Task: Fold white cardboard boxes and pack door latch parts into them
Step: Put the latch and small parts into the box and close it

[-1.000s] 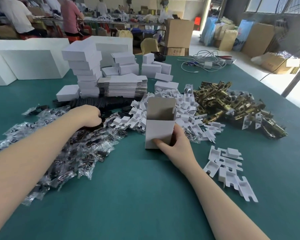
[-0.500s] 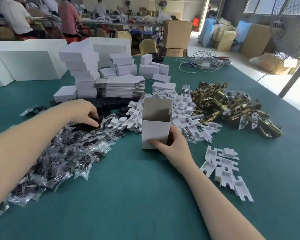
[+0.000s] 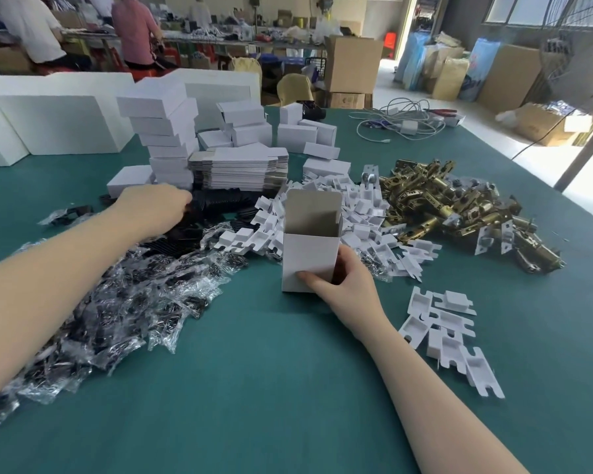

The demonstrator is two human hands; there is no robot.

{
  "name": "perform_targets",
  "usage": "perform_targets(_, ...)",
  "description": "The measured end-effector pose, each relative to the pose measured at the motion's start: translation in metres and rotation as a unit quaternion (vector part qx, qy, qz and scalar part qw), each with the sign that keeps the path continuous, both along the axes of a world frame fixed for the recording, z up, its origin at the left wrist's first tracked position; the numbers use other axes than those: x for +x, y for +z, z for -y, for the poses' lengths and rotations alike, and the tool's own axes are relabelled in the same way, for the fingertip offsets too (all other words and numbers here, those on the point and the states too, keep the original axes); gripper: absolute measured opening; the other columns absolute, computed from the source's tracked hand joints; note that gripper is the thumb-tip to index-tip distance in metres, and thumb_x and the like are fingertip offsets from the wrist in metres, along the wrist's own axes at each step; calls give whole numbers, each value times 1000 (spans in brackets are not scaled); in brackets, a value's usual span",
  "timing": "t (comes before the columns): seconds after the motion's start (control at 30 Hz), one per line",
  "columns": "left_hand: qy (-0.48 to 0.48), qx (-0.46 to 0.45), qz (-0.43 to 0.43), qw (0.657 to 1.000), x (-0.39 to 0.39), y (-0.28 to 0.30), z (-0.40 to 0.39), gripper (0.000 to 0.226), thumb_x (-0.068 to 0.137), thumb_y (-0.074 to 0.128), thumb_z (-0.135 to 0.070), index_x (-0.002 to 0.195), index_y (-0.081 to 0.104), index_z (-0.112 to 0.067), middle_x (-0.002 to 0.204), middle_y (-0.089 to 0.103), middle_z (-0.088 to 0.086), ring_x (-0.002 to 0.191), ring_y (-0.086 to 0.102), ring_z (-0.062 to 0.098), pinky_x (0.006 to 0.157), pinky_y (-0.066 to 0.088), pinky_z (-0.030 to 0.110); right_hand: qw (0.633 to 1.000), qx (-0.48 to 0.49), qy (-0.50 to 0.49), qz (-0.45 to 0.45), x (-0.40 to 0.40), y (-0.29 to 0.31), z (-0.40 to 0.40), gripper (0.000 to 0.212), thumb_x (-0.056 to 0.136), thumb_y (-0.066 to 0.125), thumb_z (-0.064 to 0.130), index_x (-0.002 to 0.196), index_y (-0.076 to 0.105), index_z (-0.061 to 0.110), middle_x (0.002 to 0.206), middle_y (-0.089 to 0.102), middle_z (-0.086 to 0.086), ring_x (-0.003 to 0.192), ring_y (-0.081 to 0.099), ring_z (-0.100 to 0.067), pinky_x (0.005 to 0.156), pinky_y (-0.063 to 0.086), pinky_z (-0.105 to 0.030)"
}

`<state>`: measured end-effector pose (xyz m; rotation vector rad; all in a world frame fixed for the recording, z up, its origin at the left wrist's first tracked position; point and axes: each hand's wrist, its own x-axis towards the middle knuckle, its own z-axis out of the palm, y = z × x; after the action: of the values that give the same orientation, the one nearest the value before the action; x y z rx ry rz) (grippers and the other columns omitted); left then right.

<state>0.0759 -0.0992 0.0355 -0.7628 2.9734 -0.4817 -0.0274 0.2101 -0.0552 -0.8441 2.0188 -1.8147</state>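
Green bench (image 3: 288, 388) filled the view; both bare forearms reached in from the near edge. Toward the near right edge lay a small loose group of white die-cut inserts (image 3: 449, 333), flat on the cloth, apart from the main heaps. Right hand (image 3: 348, 285) gripped an upright white box (image 3: 308, 258) near the bench centre, thumb across the front face low down, fingers curled round the right side; box stood on the cloth, top flaps open, brown inside showing. Along the near left ran a long spread of clear plastic bags (image 3: 117, 302) with dark small parts inside. Left hand (image 3: 154, 206) reached past those bags to a heap of black parts (image 3: 220, 203), fingers curled down into it; could not tell whether they actually held anything. Behind the box sat a big pile of white inserts (image 3: 356, 213); right of that, toward the right edge, a heap of brass latch parts (image 3: 452, 206). Farther back, a stack of flat unfolded cartons (image 3: 240, 165), with a tall stack of folded white boxes (image 3: 166, 138) just left of it and more closed boxes scattered beside. White foam blocks (image 3: 48, 128) stood at the far left edge; tangled white cables (image 3: 401, 121) lay near the far right corner. Beyond the bench, people (image 3: 134, 29) at other tables, brown cartons (image 3: 353, 63) on the floor.
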Motion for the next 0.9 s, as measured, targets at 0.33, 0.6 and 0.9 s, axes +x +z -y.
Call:
perform_targets(0.33,148,691,-336,623,-6,52,-42,13,99,52,-10,108,60,-15,99,69,8,73,70,14,51,55,19,1000,-6,2,1,1,0,-1,44,79,81,21,110,59,43,105,70,26,98,66,3,79,52,-15)
perform_targets(0.6,67,808,-294,505,-4,51,-73,20,91,61,-19,110,67,-16,87,73,4,77,72,13,59,59,21,1000,-4,1,-5,0,-1,-1,42,78,82,22,109,61,40,104,70,26,96,66,4,75,50,-10)
perform_targets(0.9,38,739,-339,581,-4,49,-97,19,64,77,-20,81,70,-25,71,70,-8,64,60,4,51,42,17,1000,-3,1,-2,-3,-4,0,44,78,82,21,114,62,35,107,71,20,99,67,-1,84,53,-21)
